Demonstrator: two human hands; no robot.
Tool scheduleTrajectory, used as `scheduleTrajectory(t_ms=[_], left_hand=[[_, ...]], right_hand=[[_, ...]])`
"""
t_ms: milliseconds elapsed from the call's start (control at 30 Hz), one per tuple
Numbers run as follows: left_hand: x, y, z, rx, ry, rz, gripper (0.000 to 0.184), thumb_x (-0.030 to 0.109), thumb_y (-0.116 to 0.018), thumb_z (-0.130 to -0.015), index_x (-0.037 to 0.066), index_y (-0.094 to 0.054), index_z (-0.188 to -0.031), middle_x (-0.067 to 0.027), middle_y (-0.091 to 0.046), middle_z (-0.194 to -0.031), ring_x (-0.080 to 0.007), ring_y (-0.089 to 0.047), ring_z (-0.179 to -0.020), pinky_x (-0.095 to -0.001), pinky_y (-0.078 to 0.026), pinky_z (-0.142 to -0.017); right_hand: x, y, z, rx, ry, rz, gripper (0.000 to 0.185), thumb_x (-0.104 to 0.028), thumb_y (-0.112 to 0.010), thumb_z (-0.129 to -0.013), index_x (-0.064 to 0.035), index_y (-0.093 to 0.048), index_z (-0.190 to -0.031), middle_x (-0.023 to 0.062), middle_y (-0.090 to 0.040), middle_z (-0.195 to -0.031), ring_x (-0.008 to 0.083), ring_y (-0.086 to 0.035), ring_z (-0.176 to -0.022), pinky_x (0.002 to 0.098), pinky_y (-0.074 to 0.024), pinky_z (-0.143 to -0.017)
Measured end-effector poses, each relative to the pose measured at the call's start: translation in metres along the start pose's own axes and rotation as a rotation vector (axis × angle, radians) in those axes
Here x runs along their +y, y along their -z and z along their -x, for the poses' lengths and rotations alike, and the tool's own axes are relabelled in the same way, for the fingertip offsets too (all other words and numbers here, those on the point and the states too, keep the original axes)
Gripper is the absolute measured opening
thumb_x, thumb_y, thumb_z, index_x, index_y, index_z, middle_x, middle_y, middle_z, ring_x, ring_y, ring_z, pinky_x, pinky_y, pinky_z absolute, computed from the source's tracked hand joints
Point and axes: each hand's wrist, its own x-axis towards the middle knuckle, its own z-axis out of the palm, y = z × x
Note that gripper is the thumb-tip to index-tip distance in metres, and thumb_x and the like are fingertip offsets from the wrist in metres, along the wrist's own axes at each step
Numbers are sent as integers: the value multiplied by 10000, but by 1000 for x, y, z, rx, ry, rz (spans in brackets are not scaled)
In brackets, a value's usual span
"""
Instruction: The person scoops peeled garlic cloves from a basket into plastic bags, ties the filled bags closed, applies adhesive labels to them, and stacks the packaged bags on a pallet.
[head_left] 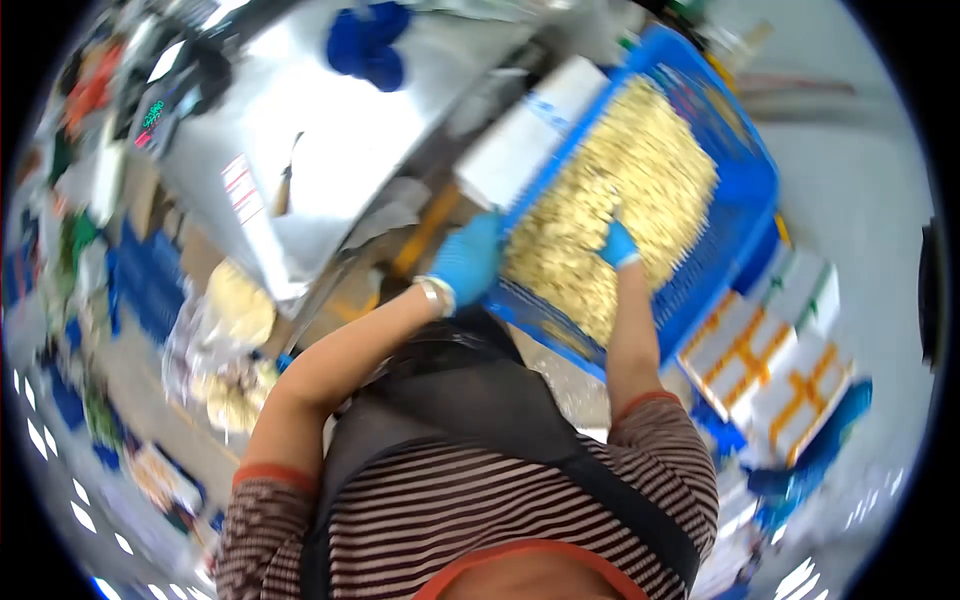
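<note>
A large blue plastic basket [752, 190] holds a broad heap of small pale-yellow pieces [655, 150], too blurred to name. At the basket's near left corner my left hand [468, 262], in a blue glove, is closed on the rim. My right hand [620, 246], gloved the same way, reaches over the near side and touches the heap. Its fingertips are partly sunk among the pieces, so their grip is hidden.
To the left stands a steel table [340, 130] with a wooden-handled tool [284, 190], blue items [368, 45] and a scale display [152, 115]. A white box [530, 130] adjoins the basket. Taped white boxes [745, 350] are at right, plastic bags [235, 310] at lower left.
</note>
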Motion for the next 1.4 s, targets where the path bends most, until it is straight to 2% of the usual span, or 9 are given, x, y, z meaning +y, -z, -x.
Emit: scheduleTrajectory(t_ms=[300,400,500,567,700,867,1133,1267,1400], left_hand=[[13,38,5,-185,125,88,775,362,-662,-886,7,-289,-1465,-288,-531,-1250,-406,-580,-1104,-435,-478,-915],[7,67,26,-102,132,165,738,346,-671,-889,23,-325,-1456,-258,-516,-1318,-382,-565,-1164,-419,-468,-956],[-7,97,60,38,118,213,644,271,-652,-915,41,-367,-1445,-203,-523,-1352,-316,-567,-1191,-399,-472,-966],[-26,113,89,102,143,219,589,227,-625,-939,38,-379,-1440,-170,-546,-1335,-271,-583,-1163,-366,-483,-957],[-88,131,166,332,188,293,480,228,-648,-918,59,-516,-1348,-190,-633,-1157,-288,-661,-982,-390,-519,-855],[-180,168,296,916,684,347,443,206,-682,-897,46,-552,-1289,-125,-610,-1112,-197,-608,-970,-311,-486,-856],[-423,222,498,1677,1228,-350,620,261,-784,-778,-98,-542,-1222,-243,-575,-1198,-323,-573,-1055,-401,-456,-921],[-501,209,562,1407,620,1420,256,74,-588,-870,-39,-623,-1096,-108,-670,-1017,-153,-619,-786,-266,-508,-702],[-487,197,602,1256,395,1479,364,96,-541,-921,-2,-540,-1271,-76,-648,-990,-136,-608,-785,-259,-514,-711]], right_hand=[[-3,25,39,149,-90,-557,405,-67,-439,-966,-4,-449,-1366,122,-554,-1344,267,-565,-1196,439,-519,-971],[-20,23,72,43,144,286,420,-8,-435,-957,-4,-438,-1376,117,-525,-1377,260,-535,-1236,426,-509,-996],[-25,47,80,69,60,-323,494,43,-619,-834,-14,-518,-1314,120,-582,-1313,249,-584,-1173,386,-512,-968],[-64,26,121,236,294,943,456,-44,-723,-751,-12,-606,-1191,175,-651,-1174,298,-638,-1050,368,-518,-893],[-99,35,153,219,337,1187,437,-141,-713,-758,-6,-620,-1163,195,-667,-1108,336,-651,-986,407,-528,-832],[-184,-148,198,42,59,-159,501,-272,-447,-989,-10,-398,-1412,142,-522,-1364,274,-541,-1228,415,-475,-1015],[-148,-477,213,-207,-19,103,484,-274,-485,-988,-21,-420,-1396,118,-559,-1318,226,-594,-1150,368,-494,-980],[-90,-633,204,-558,-178,223,426,-221,-491,-985,10,-477,-1343,115,-602,-1266,180,-622,-1094,331,-508,-944],[-32,-784,221,-953,-289,274,423,-237,-476,-992,29,-506,-1320,123,-617,-1250,158,-618,-1089,306,-501,-944]])
